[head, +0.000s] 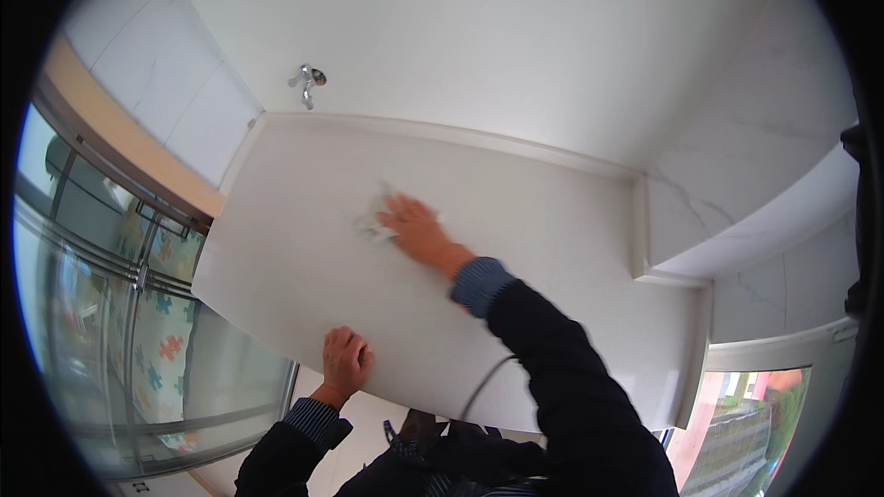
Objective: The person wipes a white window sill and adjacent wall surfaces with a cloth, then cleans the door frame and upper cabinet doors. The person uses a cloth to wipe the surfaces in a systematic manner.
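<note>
Flat on a white countertop (552, 221), my right hand (414, 224) presses down on a pale cloth or wipe (378, 226); the hand is blurred and covers much of it. My left hand (347, 359) rests on the counter near its front edge, fingers curled in; whether anything lies inside them is hidden. It is apart from the cloth.
A chrome tap (306, 85) sticks out of the white wall behind the counter. Marbled wall tiles (732, 179) and a raised counter lip (641, 228) bound the right. At left stands a glass door or window (103, 331) in metal frames; a window (742, 428) is at lower right.
</note>
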A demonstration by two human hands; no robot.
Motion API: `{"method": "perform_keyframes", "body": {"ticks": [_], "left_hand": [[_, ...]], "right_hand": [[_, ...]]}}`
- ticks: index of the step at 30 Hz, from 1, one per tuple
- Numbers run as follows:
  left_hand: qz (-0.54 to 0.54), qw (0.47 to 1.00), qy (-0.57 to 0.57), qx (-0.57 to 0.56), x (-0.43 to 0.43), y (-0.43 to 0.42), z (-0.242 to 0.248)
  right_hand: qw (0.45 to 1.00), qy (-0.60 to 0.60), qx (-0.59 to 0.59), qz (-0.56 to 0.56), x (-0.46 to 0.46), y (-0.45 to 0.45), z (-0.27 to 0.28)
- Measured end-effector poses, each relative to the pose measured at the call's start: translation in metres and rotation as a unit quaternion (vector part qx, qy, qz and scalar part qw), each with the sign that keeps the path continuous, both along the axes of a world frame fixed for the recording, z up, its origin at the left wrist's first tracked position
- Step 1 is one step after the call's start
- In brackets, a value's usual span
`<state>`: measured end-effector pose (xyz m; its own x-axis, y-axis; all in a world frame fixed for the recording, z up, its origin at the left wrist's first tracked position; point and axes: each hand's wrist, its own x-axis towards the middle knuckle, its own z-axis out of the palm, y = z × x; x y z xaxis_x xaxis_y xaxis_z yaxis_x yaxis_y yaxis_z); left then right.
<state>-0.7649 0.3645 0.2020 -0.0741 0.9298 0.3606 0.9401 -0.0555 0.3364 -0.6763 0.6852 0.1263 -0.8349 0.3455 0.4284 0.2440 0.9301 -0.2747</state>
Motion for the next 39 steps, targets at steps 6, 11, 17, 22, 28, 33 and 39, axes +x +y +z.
{"method": "perform_keyframes", "body": {"ticks": [6, 11, 17, 22, 28, 33, 39], "left_hand": [[0.002, 1.000, -0.001, 0.006, -0.005, -0.002, 0.001], [-0.010, 0.999, -0.032, 0.023, -0.006, -0.001, 0.003], [-0.027, 0.999, -0.022, 0.028, -0.011, -0.005, -0.001], [-0.094, 0.992, -0.077, 0.040, -0.028, -0.007, -0.009], [0.034, 0.997, 0.010, 0.066, -0.182, -0.016, -0.010], [0.104, 0.994, 0.017, 0.039, -0.256, -0.029, -0.024], [0.120, 0.992, 0.029, 0.034, -0.246, -0.029, -0.024]], "right_hand": [[0.942, -0.020, 0.100, -0.318, 0.237, 0.109, 0.001], [0.851, -0.087, 0.083, -0.512, 0.286, 0.105, -0.010], [0.969, -0.009, 0.049, -0.243, 0.029, -0.032, 0.015], [0.994, 0.037, 0.011, -0.099, -0.064, -0.132, 0.018], [0.897, -0.098, 0.006, -0.432, 0.155, -0.048, 0.028], [0.708, -0.134, -0.138, -0.679, 0.267, -0.047, 0.031], [0.912, -0.023, 0.015, -0.409, 0.005, -0.102, 0.013]]}}
